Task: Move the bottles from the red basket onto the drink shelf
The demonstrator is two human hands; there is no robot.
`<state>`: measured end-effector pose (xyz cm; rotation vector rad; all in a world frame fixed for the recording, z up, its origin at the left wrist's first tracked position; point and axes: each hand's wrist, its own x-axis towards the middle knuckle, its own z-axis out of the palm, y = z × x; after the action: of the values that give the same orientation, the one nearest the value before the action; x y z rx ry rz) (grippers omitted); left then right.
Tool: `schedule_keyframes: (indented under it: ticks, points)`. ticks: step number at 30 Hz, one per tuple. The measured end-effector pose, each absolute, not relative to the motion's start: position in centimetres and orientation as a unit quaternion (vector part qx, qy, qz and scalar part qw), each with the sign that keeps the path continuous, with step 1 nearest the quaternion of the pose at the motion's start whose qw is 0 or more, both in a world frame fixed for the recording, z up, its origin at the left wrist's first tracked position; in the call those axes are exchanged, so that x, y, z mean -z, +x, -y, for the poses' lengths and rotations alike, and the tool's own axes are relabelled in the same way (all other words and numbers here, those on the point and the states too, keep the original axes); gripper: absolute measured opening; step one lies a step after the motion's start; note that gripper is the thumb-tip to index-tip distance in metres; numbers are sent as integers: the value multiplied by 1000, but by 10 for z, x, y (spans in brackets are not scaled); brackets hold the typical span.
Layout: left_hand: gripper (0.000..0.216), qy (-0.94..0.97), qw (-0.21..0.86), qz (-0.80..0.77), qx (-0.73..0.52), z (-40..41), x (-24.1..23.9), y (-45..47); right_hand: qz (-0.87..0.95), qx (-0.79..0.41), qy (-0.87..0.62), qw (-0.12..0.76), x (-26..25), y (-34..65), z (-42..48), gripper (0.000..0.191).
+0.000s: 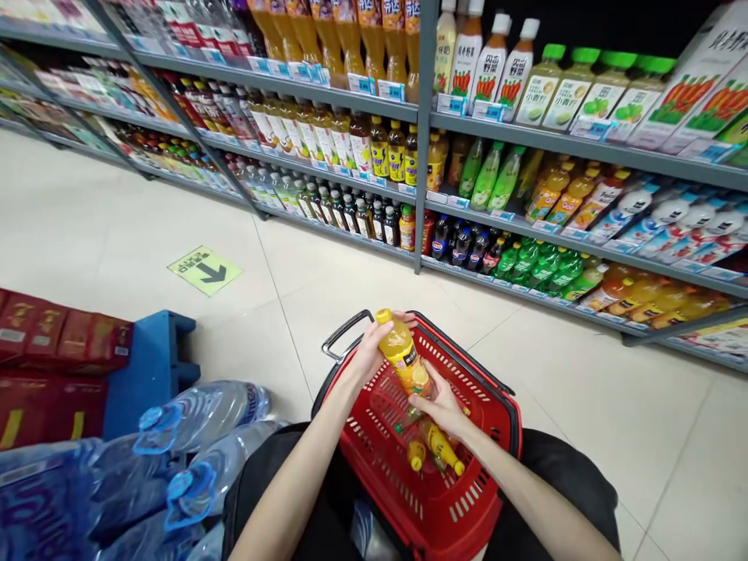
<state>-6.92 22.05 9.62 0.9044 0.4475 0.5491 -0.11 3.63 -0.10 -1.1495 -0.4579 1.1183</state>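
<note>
Between my two hands is a yellow juice bottle (pixel 404 360), tilted, with its yellow cap toward the upper left. My left hand (pixel 374 347) is closed around the bottle's upper part near the cap. Lower down, my right hand (pixel 441 401) grips the bottle near its base. Both hands are over a red shopping basket (pixel 386 467) with slotted walls, which stands between my knees. Several bottles lie inside it, among them a yellow-capped bottle (pixel 438 444) and another with its cap (pixel 416 454) toward me; my right hand partly covers them.
Drink shelves (pixel 327 167) with several rows of bottles run across the back. At left are large water bottles (pixel 204 417), a blue pallet (pixel 143 362) and red boxes (pixel 58 335). A green arrow sign (pixel 204 270) lies on the tiled floor. The basket's black handle (pixel 344 331) sticks out at its upper left.
</note>
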Motion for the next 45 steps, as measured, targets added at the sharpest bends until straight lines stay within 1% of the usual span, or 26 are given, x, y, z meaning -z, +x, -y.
schedule_keyframes:
  ticks: [3,8,10,13,15,16,17,19,21,22,25,28,31,34,37,42,45]
  points:
    - [34,442,830,-219,-260,-221,-95,-69,222,-425,-551,683,-5,-4,-37,86]
    - [29,434,827,-237,-268,-221,-94,-69,201,-338,-652,649,-14,-6,-33,82]
    - [27,424,826,-249,-276,-221,-96,-69,192,-324,-669,640,-16,-5,-32,82]
    - [25,400,824,-269,-297,-219,-100,-69,187,-327,-658,652,-18,-4,-32,83]
    - [23,383,827,-273,-309,-217,-101,-69,184,-369,-625,663,-17,-5,-32,85]
    - [21,381,829,-268,-311,-216,-101,-69,178,-410,-601,662,-15,-5,-33,82]
    - [20,384,832,-257,-308,-216,-101,-69,173,-464,-571,655,-14,-6,-32,78]
    - [17,399,836,-232,-296,-216,-100,-70,168,-567,-506,627,-13,-6,-31,61]
    - [19,411,839,-217,-283,-215,-99,-70,178,-638,-447,601,-16,-3,-29,45]
    - [21,410,841,-217,-279,-214,-99,-70,180,-665,-421,590,-21,-1,-26,45]
    - [28,392,848,-234,-268,-210,-100,-69,153,-734,-355,559,-36,11,-21,59]
    - [35,364,855,-264,-257,-210,-95,-65,96,-749,-345,557,-39,22,-22,62]
    - [35,371,848,-264,-271,-213,-90,-59,95,-724,-375,572,-33,28,-25,61]
    - [36,393,838,-271,-265,-214,-93,-55,113,-672,-411,606,-33,28,-24,59]
    - [36,401,831,-273,-274,-214,-95,-53,143,-617,-450,630,-35,28,-24,61]
    - [37,400,832,-264,-280,-216,-89,-53,207,-543,-525,622,-33,29,-25,55]
    - [39,412,836,-239,-272,-216,-86,-53,249,-476,-567,624,-32,26,-25,58]
